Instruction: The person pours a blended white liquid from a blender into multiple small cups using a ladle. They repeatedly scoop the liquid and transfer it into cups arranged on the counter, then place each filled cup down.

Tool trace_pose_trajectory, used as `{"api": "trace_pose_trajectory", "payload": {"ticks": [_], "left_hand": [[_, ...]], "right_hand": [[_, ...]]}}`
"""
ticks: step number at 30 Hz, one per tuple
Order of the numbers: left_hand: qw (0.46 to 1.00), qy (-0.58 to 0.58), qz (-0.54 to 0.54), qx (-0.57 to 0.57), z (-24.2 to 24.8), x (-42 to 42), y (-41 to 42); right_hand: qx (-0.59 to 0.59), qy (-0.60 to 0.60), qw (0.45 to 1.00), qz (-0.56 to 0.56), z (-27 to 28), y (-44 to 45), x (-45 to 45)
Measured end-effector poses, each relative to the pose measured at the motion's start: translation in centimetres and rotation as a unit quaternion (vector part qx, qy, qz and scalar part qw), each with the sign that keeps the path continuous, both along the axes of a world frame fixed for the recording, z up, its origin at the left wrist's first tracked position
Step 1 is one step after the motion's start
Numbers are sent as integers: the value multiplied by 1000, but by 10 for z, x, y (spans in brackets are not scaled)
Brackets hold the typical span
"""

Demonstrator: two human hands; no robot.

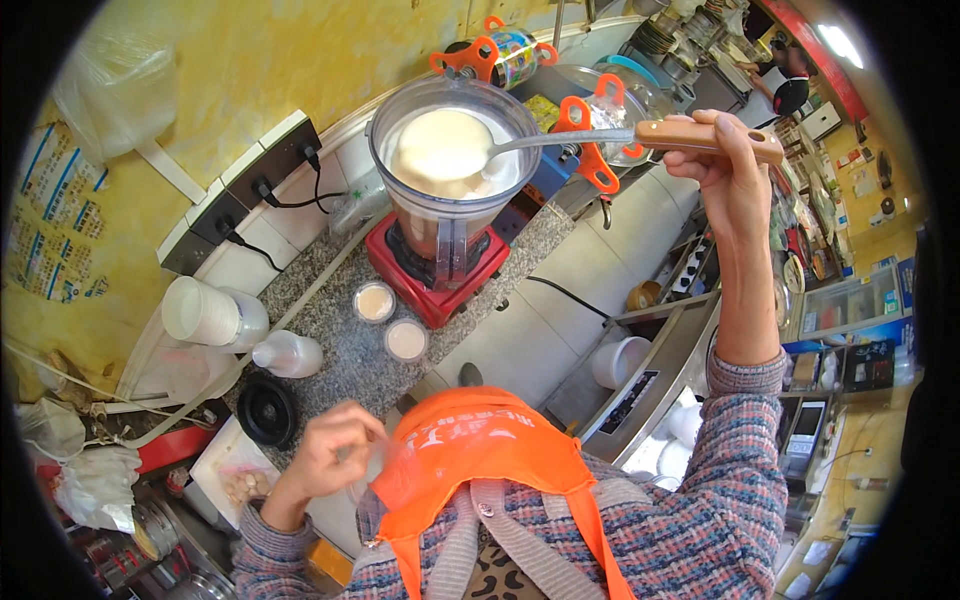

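Note:
My right hand (724,161) grips the wooden handle (679,139) of a metal ladle. The ladle's bowl (442,146), filled with creamy pale liquid, is over the open mouth of a clear blender jar (450,214). More pale liquid is in the jar, which stands on a red blender base (435,300). In front of the orange apron, my left hand (334,454) holds a blurred, see-through plastic cup (375,469) by its edge. Two filled clear cups (375,302) stand on the granite counter beside the base.
Stacked clear cups (289,354), white tubs (202,311) and a black round lid (267,412) occupy the counter's left. A hose (322,281) runs along it. Plugged-in sockets (262,169) line the wall. Orange-handled sealing machine parts (589,142) stand behind the jar. A person (787,82) is far right.

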State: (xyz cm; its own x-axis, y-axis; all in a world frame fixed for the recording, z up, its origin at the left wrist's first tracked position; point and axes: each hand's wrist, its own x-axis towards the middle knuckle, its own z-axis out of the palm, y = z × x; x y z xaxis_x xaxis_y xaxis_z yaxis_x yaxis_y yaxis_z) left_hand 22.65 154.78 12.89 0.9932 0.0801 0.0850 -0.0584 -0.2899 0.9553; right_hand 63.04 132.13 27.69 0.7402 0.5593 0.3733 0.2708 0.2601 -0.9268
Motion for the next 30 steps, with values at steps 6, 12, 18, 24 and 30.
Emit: {"api": "trace_pose_trajectory", "payload": {"ticks": [6, 12, 18, 24, 30], "left_hand": [[977, 50, 182, -98, 78, 51, 17], [974, 91, 127, -166, 142, 129, 18], [969, 178, 118, -125, 167, 171, 30], [965, 160, 184, -96, 175, 200, 52], [966, 148, 192, -92, 180, 211, 62]], "right_hand": [[23, 6, 1000, 5, 11, 1, -2], [24, -16, 1000, 0, 36, 1, -5], [38, -45, 998, 6, 70, -5, 2], [56, -75, 996, 4, 100, -15, 4], [82, -118, 989, 27, 97, -18, -3]]}}
